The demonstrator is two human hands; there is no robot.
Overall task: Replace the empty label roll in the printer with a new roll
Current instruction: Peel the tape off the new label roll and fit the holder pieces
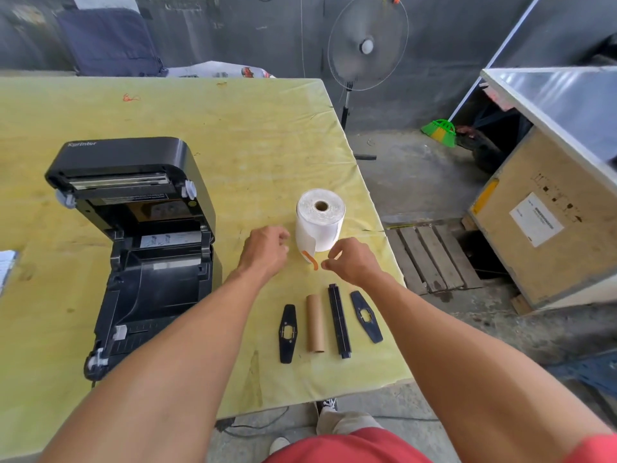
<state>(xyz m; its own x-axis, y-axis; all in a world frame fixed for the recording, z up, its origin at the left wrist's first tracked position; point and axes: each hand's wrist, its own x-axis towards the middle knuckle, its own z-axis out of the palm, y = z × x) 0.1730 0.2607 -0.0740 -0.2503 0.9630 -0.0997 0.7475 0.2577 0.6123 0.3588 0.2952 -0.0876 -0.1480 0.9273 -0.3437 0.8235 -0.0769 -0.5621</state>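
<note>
A new white label roll (320,222) stands upright on the yellow table (233,135). An orange tape strip (312,259) hangs from its loose end. My right hand (354,262) pinches at the tip of that strip, just in front of the roll. My left hand (265,250) hovers with curled fingers a little left of the roll, not touching it. The black label printer (140,248) sits to the left with its lid raised and its roll bay bare. In front of my hands lie the empty cardboard core (315,324), a black spindle (339,320) and two black guide plates (287,333) (366,316).
The table's right edge runs close past the roll. Beyond it are a wooden pallet (430,259) on the floor, a large crate (547,208), a standing fan (365,45) and a green broom (439,130). A paper stack (6,265) lies at the far left.
</note>
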